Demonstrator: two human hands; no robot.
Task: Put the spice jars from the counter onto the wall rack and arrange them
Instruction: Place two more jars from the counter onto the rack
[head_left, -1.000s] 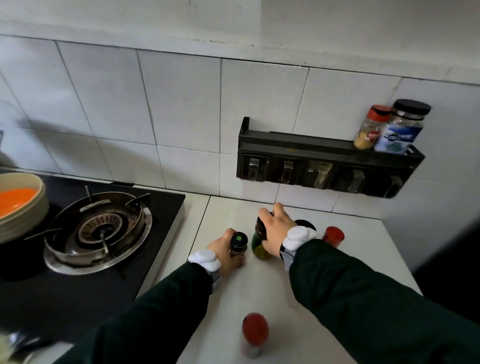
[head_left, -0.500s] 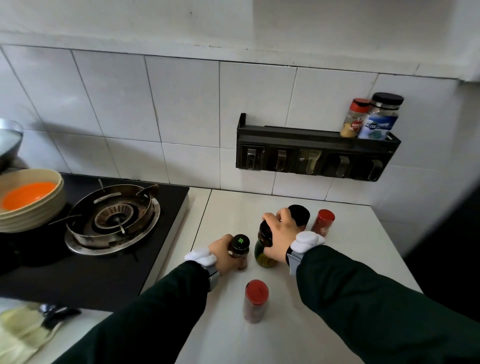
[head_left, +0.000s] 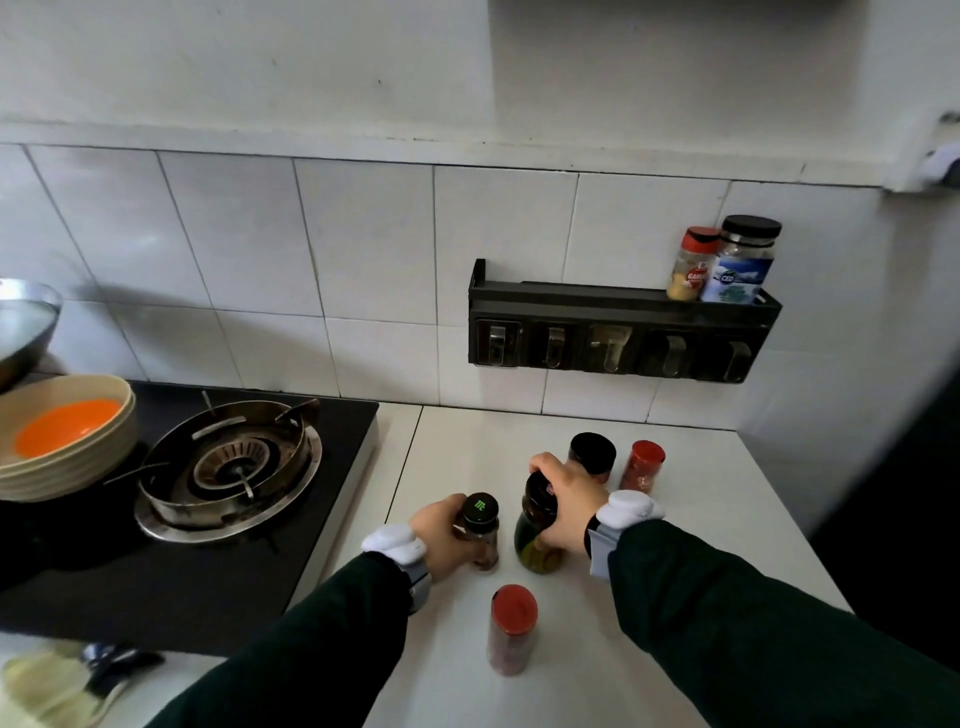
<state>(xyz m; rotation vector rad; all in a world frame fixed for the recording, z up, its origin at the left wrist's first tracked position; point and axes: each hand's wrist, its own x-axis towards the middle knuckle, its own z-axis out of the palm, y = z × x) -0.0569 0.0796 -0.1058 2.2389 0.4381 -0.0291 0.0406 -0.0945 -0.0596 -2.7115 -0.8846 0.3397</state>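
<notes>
A black wall rack (head_left: 571, 299) hangs on the tiles, holding a red-capped jar (head_left: 691, 265) and a larger black-lidded jar (head_left: 740, 262) at its right end. On the white counter (head_left: 701, 509), my left hand (head_left: 441, 535) grips a small black-capped spice jar (head_left: 480, 525). My right hand (head_left: 563, 509) is wrapped around a taller dark bottle with greenish contents (head_left: 535, 535). Behind it stand a black-lidded jar (head_left: 592, 454) and a red-capped jar (head_left: 644, 465). Another red-capped jar (head_left: 513, 629) stands nearest me.
A black gas hob with a steel burner (head_left: 228, 467) lies left of the counter. Stacked cream bowls with an orange inside (head_left: 62, 436) sit at its far left, below a metal pan (head_left: 21, 327). A cloth and utensil (head_left: 78, 675) lie at bottom left.
The view has pulled back and up, so the rack and jars sit lower and smaller. Both hands stay on the same two jars on the counter.
</notes>
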